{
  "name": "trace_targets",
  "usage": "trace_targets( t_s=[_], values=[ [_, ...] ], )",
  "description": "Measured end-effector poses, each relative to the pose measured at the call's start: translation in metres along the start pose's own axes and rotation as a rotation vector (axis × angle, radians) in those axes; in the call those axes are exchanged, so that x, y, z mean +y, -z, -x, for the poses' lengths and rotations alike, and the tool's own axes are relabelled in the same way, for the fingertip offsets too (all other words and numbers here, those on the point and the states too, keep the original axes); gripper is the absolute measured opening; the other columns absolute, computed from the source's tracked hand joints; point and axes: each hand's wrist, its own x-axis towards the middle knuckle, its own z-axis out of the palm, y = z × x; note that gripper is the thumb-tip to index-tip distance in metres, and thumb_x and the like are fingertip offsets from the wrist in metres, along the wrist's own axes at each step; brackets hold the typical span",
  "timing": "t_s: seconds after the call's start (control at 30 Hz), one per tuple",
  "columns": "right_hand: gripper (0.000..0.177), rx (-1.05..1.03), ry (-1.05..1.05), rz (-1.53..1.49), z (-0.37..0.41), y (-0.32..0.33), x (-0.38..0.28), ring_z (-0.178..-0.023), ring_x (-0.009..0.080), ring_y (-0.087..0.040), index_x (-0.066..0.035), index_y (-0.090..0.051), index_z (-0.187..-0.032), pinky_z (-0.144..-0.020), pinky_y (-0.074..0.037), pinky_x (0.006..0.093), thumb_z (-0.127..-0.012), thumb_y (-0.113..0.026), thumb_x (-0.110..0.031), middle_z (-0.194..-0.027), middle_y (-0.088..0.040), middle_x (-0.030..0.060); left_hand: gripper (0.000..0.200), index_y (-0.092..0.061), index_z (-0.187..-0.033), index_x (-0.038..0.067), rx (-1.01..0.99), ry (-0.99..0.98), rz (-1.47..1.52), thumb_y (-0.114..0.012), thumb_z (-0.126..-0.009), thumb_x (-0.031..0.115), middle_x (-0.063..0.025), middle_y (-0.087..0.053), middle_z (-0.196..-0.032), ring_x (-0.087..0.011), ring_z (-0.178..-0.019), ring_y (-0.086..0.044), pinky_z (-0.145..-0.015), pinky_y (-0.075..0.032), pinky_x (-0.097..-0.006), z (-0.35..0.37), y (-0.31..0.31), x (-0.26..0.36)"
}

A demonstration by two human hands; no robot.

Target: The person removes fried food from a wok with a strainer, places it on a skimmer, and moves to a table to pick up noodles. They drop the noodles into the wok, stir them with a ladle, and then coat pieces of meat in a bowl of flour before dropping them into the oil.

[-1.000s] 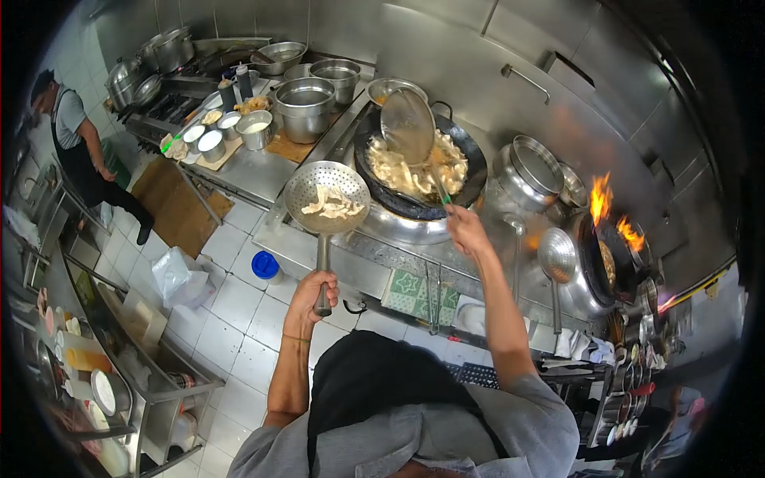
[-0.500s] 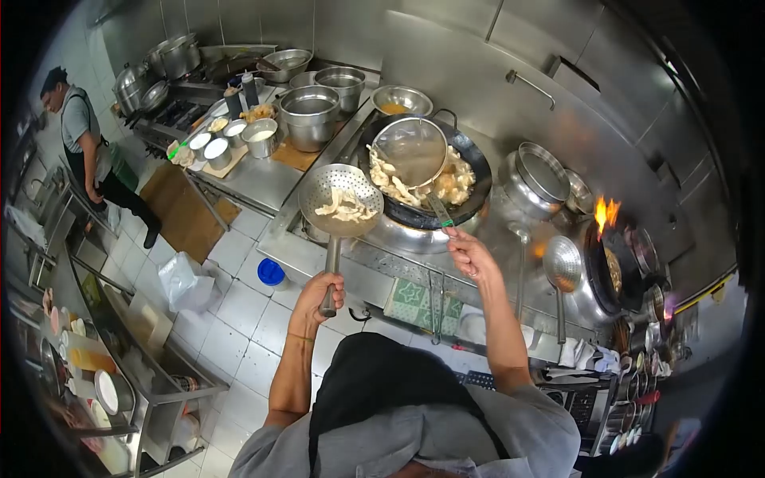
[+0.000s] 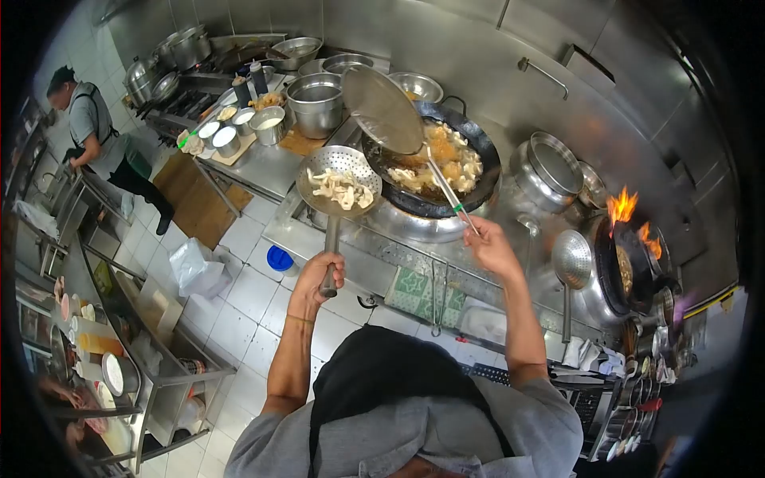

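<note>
My left hand (image 3: 320, 275) is wrapped round the handle of a large perforated skimmer (image 3: 360, 159). In its bowl lies a small heap of pale food strips (image 3: 341, 188). A fine-mesh strainer (image 3: 381, 107) is gripped by its handle in my right hand (image 3: 492, 248). The strainer's round mesh is tilted and raised above the left side of a black wok (image 3: 488, 171), just behind the skimmer. Inside the wok, pale pieces of food (image 3: 458, 163) sit in bubbling oil.
Flames (image 3: 621, 207) rise at a second wok (image 3: 606, 263) on the right. Another skimmer (image 3: 572, 259) rests on the stove near it. Metal pots (image 3: 315, 103) and small containers (image 3: 225, 142) stand at the left. A co-worker (image 3: 88, 119) stands at the far left.
The strainer has swung up and left from over the wok, toward the skimmer. More strips now lie in the skimmer. Flames at the right have grown.
</note>
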Motion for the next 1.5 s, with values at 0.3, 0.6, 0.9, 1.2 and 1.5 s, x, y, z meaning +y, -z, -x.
trace_targets(
  t_s=[0.3,0.6,0.9,1.2,1.5],
  values=[
    [0.029,0.247,0.069,0.451,0.061,0.066,0.018,-0.066,0.0096,-0.048,-0.001,-0.06,-0.112,-0.062,-0.042,0.0262,-0.084,-0.054,-0.004,-0.067,-0.051,0.0017,0.011,-0.046,-0.086,0.004,-0.021,-0.011,0.065,-0.054,-0.08,0.007,-0.0015,-0.046,-0.066,-0.0093,-0.045,-0.041,-0.037,-0.036,-0.024,0.014,-0.001,-0.019],
    [0.033,0.221,-0.091,0.172,0.081,0.061,0.052,-0.066,0.0073,-0.046,-0.002,-0.058,-0.119,-0.061,-0.041,0.0232,-0.087,-0.05,-0.003,-0.07,-0.051,-0.0013,0.011,-0.047,-0.088,0.003,-0.022,0.01,0.094,-0.053,-0.079,0.006,-0.002,-0.046,-0.064,-0.0094,-0.044,-0.042,-0.036,-0.038,-0.0242,0.019,-0.002,-0.032],
    [0.038,0.149,-0.312,-0.048,0.059,0.062,0.045,-0.037,0.0054,-0.035,-0.003,-0.048,-0.127,-0.028,-0.026,0.0242,-0.089,-0.048,-0.005,-0.068,-0.051,0.0015,0.009,-0.046,-0.087,0.003,0.002,0.01,0.121,-0.052,-0.079,0.005,-0.0039,-0.047,-0.065,-0.0098,-0.044,-0.043,-0.037,-0.039,-0.025,0.022,-0.003,-0.039],
    [0.031,-0.153,-0.389,-0.967,-0.019,0.03,0.079,-0.038,0.0017,-0.032,-0.002,-0.042,-0.122,-0.024,-0.024,0.0178,-0.091,-0.044,-0.001,-0.076,-0.047,0.0036,0.007,-0.046,-0.084,0.004,-0.03,-0.002,0.083,-0.052,-0.08,0.006,-0.0036,-0.047,-0.065,-0.0101,-0.045,-0.044,-0.037,-0.039,-0.0248,0.013,0.002,-0.037],
    [0.033,-0.172,-0.361,-1.027,-0.022,0.014,0.075,-0.037,0.0013,-0.03,-0.001,-0.042,-0.123,-0.023,-0.022,0.0168,-0.09,-0.047,-0.002,-0.077,-0.047,0.0033,0.008,-0.048,-0.081,0.003,0.004,-0.045,-0.016,-0.054,-0.082,0.009,-0.0011,-0.045,-0.062,-0.0092,-0.045,-0.042,-0.038,-0.038,-0.0243,0.005,-0.006,-0.01]
  ],
)
